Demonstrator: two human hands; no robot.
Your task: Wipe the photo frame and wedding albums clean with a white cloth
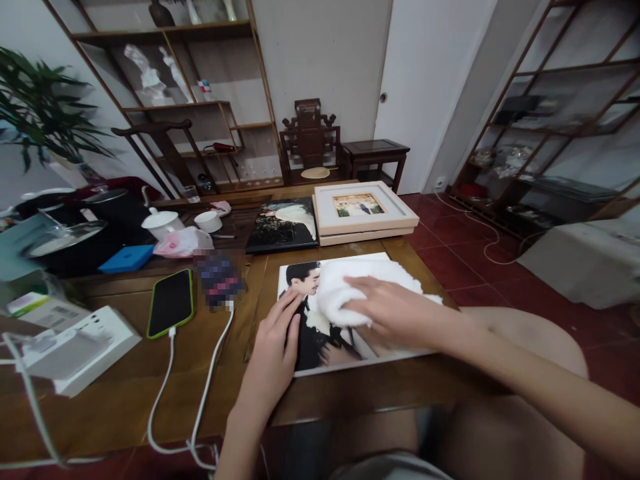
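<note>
The photo print (313, 340) lay flat at the near edge of the table (125, 393). The left hand (273, 350) steadied its left border, fingers straight and close together. The right hand (395, 310) pressed a white cloth (345, 283) on the upper right part, fingers nearly flat rather than clenched. I judged the wiping partway; the lower left lay uncovered. A white cup (209, 221) sat behind, contents hidden from view.

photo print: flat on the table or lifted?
Flat, face up. The photo print lies on the table; the left hand rests on its left edge and the right hand presses a white cloth onto it.
</note>
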